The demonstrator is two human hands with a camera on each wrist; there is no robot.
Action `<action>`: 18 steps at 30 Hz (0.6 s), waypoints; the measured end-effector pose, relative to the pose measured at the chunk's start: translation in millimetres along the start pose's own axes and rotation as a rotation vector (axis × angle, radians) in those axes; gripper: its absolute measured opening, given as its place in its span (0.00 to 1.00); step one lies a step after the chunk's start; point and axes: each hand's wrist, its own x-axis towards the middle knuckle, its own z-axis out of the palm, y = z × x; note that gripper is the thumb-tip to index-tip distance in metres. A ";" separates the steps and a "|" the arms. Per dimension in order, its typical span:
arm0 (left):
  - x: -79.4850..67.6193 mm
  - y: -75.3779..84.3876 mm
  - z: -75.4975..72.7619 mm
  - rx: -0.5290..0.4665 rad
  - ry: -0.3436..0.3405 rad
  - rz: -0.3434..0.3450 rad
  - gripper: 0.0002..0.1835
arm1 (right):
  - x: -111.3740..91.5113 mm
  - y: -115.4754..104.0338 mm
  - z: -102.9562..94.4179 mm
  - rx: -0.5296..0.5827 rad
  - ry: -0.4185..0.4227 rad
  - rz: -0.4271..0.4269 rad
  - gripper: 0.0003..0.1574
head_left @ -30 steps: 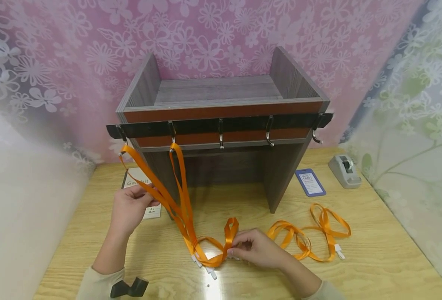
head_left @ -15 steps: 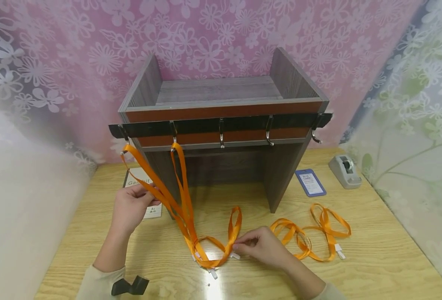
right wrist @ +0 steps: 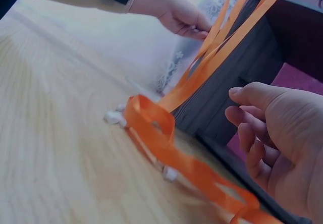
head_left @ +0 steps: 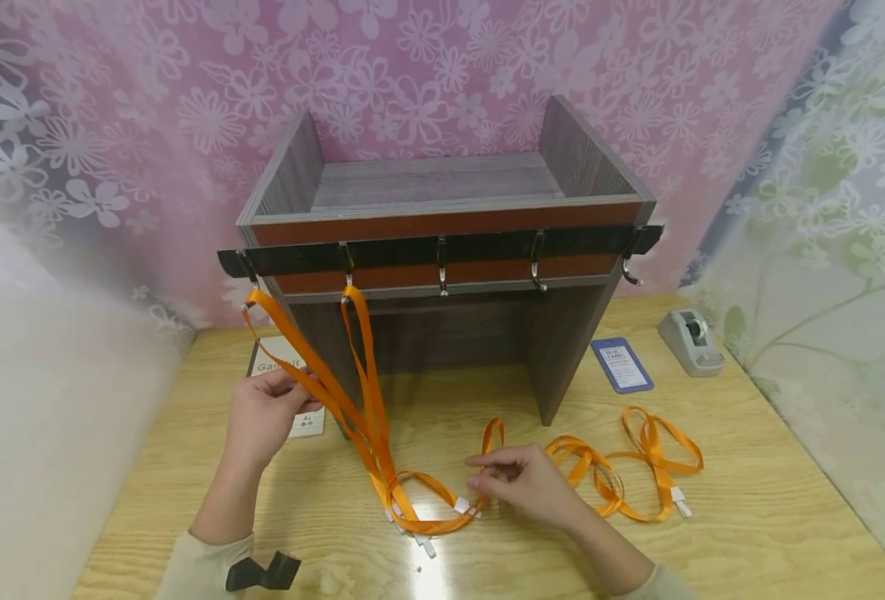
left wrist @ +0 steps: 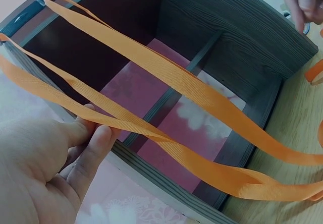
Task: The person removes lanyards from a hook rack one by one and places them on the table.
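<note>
Nearest, on the counter [head_left: 337, 558]: small white clips [head_left: 426, 546], probably hard plastic and the firmest part to take hold of. Just beyond, in the middle: a loose orange lanyard [head_left: 442, 527], lying in a shallow curve from left to right, with a narrow loop [head_left: 494, 429] pointing far. No straight long axis there, only bends. Beside that loop, the right hand [head_left: 528, 487], thumb and forefinger apart with nothing between them in the right wrist view; cannot tell whether any fingertip brushes the ribbon.

Farther right: coiled orange ribbon [head_left: 662, 479], tangled, with another clip [head_left: 680, 502] pointing near and right. Farther left: a first hung lanyard [left wrist: 202, 171], pinched between thumb and forefinger by the left hand [head_left: 264, 415], and a second hung lanyard [left wrist: 202, 90], free of any grip. Both with the long axis running from far down to near and slanting right, the first more steeply slanted.

Looks light, soft and flat, perhaps a little slippery; unlikely to break, likely to twist. Best taken by a flat pinch near the top of a loop.

Farthest: silver hooks [head_left: 348, 267] on a black rail [head_left: 405, 252], two carrying loops.
</note>
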 end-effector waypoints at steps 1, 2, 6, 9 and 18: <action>0.0 0.0 0.1 0.001 0.001 0.002 0.13 | 0.5 -2.4 -0.6 0.007 0.000 -0.001 0.19; 0.1 0.0 0.1 0.004 0.001 0.003 0.13 | 1.0 -5.0 -1.2 0.011 0.000 -0.002 0.19; 0.2 0.0 0.2 0.009 0.000 0.002 0.13 | 2.2 -16.2 -4.2 0.023 0.015 -0.033 0.18; -0.2 0.0 0.0 0.003 0.002 -0.004 0.13 | 3.2 -24.3 -6.6 0.030 0.034 -0.069 0.17; -1.1 0.2 0.5 -0.004 0.007 -0.005 0.13 | 5.1 -43.3 -19.4 0.069 0.072 -0.127 0.16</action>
